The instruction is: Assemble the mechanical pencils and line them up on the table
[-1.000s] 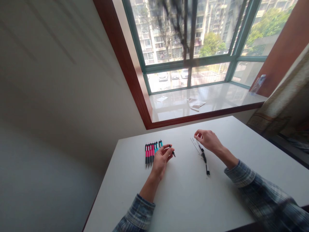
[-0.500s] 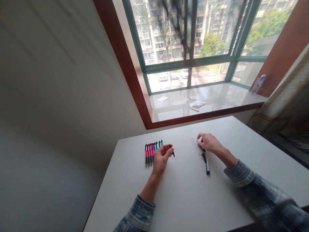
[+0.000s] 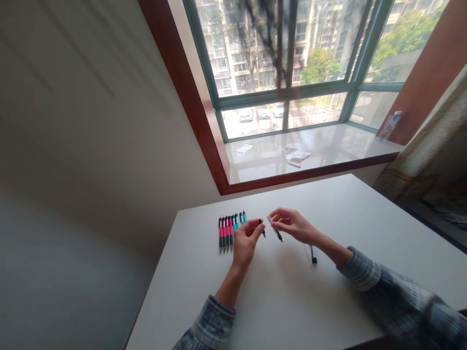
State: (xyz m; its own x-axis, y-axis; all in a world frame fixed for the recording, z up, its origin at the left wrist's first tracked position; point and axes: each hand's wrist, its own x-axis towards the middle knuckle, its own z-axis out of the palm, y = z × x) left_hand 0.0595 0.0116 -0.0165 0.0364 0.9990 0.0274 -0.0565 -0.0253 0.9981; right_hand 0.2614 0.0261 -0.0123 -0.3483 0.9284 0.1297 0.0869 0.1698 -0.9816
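Between thumb and fingers, my left hand (image 3: 245, 243) pinches a small black pen part (image 3: 262, 228), its tip pointing down. Just to the right, my right hand (image 3: 294, 226) holds a white and black pen piece (image 3: 275, 229) tilted, dark end down. The two pieces are close but apart. A row of several pink and teal pens (image 3: 226, 233) lies beside my left hand, partly hidden by it. Under my right wrist lie a black and white pen part (image 3: 314, 256) and a thin clear stick, both partly covered.
The white table (image 3: 277, 301) meets the wall below a window sill (image 3: 328, 146). On the sill are a crumpled cloth (image 3: 296, 156), a paper piece (image 3: 244, 148) and a clear bottle (image 3: 389, 127). A curtain (image 3: 419, 150) hangs at the right.
My right hand has moved left from the loose parts and now holds a white and black piece near my left hand. My left hand has barely moved.
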